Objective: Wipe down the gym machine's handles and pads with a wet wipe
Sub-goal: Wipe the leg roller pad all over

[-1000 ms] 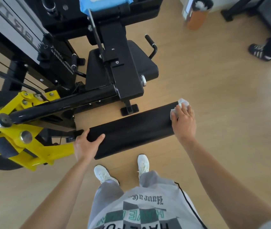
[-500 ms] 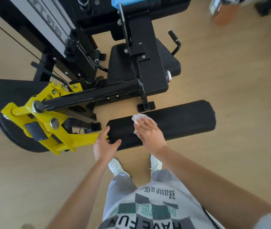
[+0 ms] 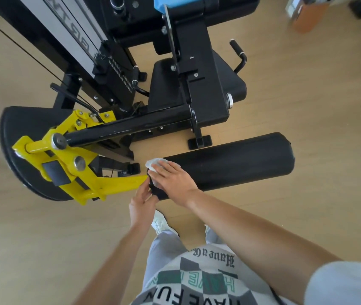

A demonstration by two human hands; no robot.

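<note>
Two hands on one long black cylindrical roller pad (image 3: 230,164).
The right hand (image 3: 173,179) presses one crumpled white wet wipe (image 3: 153,163), fingers flat, onto the pad's end; the left hand (image 3: 141,200) grips that end, beside one yellow steel lever arm (image 3: 113,182).

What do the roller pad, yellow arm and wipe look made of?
Roller pad: probably black vinyl or leatherette over foam; smooth, soft sheen, seamed end. Yellow arm: painted or powder-coated steel by the look; glossy, hard edges, bolts. Wipe: thin white nonwoven cloth, crumpled under the right hand.
</note>
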